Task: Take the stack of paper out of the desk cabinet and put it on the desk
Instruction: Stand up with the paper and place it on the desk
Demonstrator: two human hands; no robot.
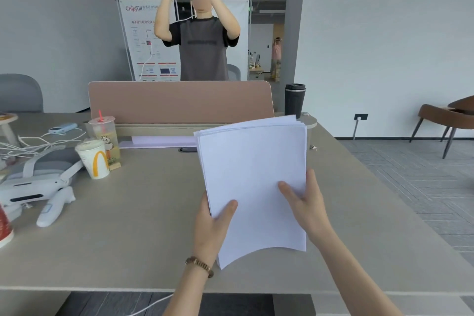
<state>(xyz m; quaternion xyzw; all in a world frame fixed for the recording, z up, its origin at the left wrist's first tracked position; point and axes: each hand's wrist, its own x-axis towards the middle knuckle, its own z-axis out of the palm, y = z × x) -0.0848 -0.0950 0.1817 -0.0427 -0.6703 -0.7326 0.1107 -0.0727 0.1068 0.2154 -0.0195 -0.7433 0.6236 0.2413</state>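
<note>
Both grips were closed on one stack of paper [252, 182], the left hand [213, 228] pinching its near-left edge, the right hand [306, 202] its right edge, above the worktop [143, 226]. Two cups [94, 158] stood far left.

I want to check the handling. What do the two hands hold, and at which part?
Both hold the stack of white paper sheets: left hand at its lower left edge, right hand at its right edge, above the grey desk.
</note>
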